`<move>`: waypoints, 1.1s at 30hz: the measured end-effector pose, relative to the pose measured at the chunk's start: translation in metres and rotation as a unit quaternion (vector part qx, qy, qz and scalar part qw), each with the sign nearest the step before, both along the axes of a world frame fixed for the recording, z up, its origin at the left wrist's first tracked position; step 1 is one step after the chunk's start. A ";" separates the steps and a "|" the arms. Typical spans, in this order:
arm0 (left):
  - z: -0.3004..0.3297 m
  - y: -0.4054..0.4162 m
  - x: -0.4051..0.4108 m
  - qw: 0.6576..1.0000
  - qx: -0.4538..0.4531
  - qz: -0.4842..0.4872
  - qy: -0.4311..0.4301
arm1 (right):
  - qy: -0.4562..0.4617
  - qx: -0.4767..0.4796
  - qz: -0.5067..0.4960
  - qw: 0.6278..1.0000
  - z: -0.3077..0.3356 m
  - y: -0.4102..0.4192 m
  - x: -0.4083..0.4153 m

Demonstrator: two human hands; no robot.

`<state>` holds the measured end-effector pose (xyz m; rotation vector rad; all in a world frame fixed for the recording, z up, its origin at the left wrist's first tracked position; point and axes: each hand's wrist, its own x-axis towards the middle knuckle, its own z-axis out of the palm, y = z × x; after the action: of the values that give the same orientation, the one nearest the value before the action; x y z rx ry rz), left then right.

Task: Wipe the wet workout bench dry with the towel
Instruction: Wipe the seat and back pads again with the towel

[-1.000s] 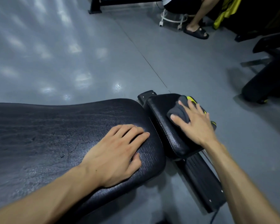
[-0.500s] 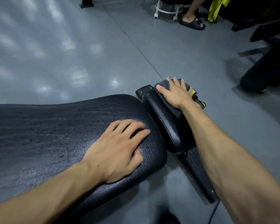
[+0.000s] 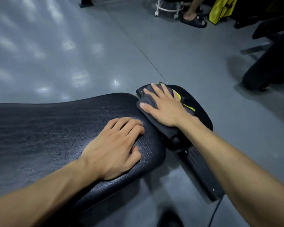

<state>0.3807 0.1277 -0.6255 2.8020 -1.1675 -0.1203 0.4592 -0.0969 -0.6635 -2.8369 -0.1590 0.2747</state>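
The black workout bench has a long cracked back pad (image 3: 47,136) across the left and a smaller seat pad (image 3: 202,110) to its right. My left hand (image 3: 111,148) rests flat near the back pad's right end, fingers slightly bent. My right hand (image 3: 162,105) presses a grey towel with yellow trim (image 3: 164,128) flat onto the seat pad's near-left part, fingers spread and straight. The towel drapes over the seat pad's edge toward the gap between the pads.
The bench's black frame rail (image 3: 202,171) runs down to the right under my right forearm. Grey shiny floor (image 3: 72,46) lies beyond. A seated person's foot in a black sandal (image 3: 193,20), a white wheeled stool (image 3: 169,7), a yellow cloth (image 3: 221,9) and dark equipment (image 3: 269,63) stand at the back right.
My right hand slid the towel from the seat pad's right side to its far end, then back toward the left edge near the gap. My left hand stayed put.
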 end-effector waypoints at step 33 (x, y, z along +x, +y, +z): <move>-0.009 0.001 -0.001 0.999 -0.020 -0.005 -0.029 | -0.080 0.018 -0.100 0.992 -0.017 -0.028 -0.089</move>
<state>0.3796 0.1286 -0.6342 2.7824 -1.1822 -0.0145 0.3704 -0.1252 -0.6809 -2.8097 0.0858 0.0019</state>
